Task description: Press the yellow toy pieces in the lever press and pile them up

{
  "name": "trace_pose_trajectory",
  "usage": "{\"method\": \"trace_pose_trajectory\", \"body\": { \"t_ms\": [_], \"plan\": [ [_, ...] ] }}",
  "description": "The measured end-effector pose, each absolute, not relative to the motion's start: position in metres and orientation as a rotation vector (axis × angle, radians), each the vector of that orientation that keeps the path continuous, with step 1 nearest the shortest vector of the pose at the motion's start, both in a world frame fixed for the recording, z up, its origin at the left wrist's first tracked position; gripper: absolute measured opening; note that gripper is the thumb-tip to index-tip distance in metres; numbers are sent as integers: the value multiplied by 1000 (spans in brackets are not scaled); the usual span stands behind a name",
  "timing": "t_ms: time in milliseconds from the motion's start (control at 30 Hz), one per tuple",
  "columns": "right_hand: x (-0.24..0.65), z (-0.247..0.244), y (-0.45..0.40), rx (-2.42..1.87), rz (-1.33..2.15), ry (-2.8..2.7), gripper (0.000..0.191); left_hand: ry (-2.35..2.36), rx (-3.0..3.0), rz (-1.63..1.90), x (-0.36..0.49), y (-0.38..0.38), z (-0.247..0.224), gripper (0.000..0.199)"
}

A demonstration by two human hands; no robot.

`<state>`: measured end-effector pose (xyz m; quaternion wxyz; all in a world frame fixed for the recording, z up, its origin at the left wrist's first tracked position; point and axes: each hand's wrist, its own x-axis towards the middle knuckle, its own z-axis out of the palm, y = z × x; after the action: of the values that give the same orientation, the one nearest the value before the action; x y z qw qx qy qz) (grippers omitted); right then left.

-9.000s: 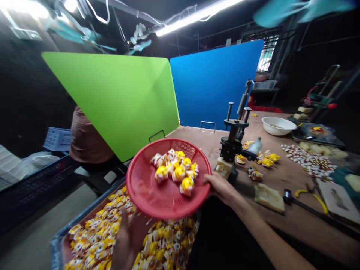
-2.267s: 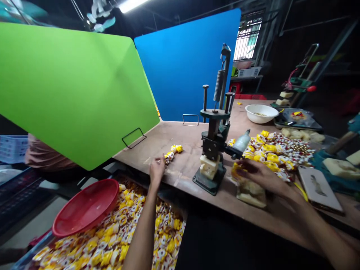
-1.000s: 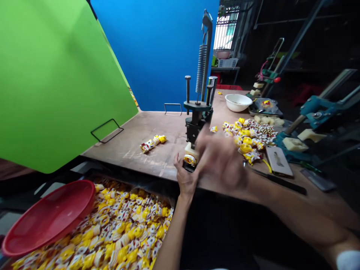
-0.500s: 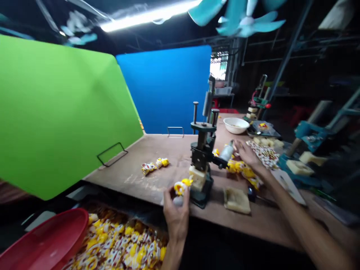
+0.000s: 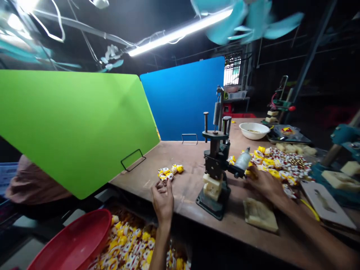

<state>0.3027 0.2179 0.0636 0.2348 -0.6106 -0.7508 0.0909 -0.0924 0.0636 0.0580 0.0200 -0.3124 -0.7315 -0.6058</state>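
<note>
My left hand [image 5: 163, 198] is at the table's front edge, fingers curled and apart, its fingertips beside a small pile of yellow and white pieces [image 5: 165, 174]. Whether it touches them is unclear. Right of it stands a dark green hand press [image 5: 214, 157] with a pale block [image 5: 212, 186] under its ram and a grey-wrapped lever [image 5: 243, 159]. My right hand [image 5: 263, 183] is just beyond the lever, at the near edge of a heap of yellow and white pieces [image 5: 268, 163]. Its fingers are blurred, and what they hold is hidden.
A pale square block [image 5: 260, 214] lies right of the press. Behind are a white bowl [image 5: 254, 131] and another press [image 5: 281, 105]. Green [image 5: 84, 123] and blue [image 5: 182, 99] panels border the table. A red basin [image 5: 75, 240] sits below left, beside many pieces [image 5: 132, 240]. A person's clothing [image 5: 36, 183] shows far left.
The view has shifted. The yellow and white piece has left my left hand's raised grip near the press, and that hand is now by the small pile. My right hand is nearer, beside the lever.
</note>
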Motion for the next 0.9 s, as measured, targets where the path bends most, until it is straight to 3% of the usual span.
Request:
{"method": "trace_pose_trajectory", "body": {
  "t_ms": [167, 267, 400, 467, 633, 767, 833, 900],
  "plan": [
    [315, 114, 122, -1018, 1115, -2087, 46, -2201, -2053, -2838, 12, -2, 45, 74],
    [280, 129, 84, -774, 1522, -2082, 41, -2068, -2164, -3057, 42, -23, 54, 68],
    [246, 105, 91, -686, 1528, -1977, 60, -2196, -1615, -2942, 31, -12, 52, 63],
    [246, 85, 105, -772, 1448, -1903, 60, -2139, -1435, -2756, 23, 6, 43, 62],
    [271, 56, 136, -916, 1296, -1802, 58, -1845, -1573, -2195, 37, 53, 24, 34],
    [292, 68, 176, -898, 1367, -1398, 54, -1764, -1645, -1956, 48, 63, 21, 25],
    [293, 91, 203, -840, 1537, -1106, 54, -1778, -1675, -1963, 47, 65, 20, 31],
    [287, 129, 226, -754, 1717, -917, 59, -1821, -1660, -2024, 46, 70, 19, 60]
  ]
}}
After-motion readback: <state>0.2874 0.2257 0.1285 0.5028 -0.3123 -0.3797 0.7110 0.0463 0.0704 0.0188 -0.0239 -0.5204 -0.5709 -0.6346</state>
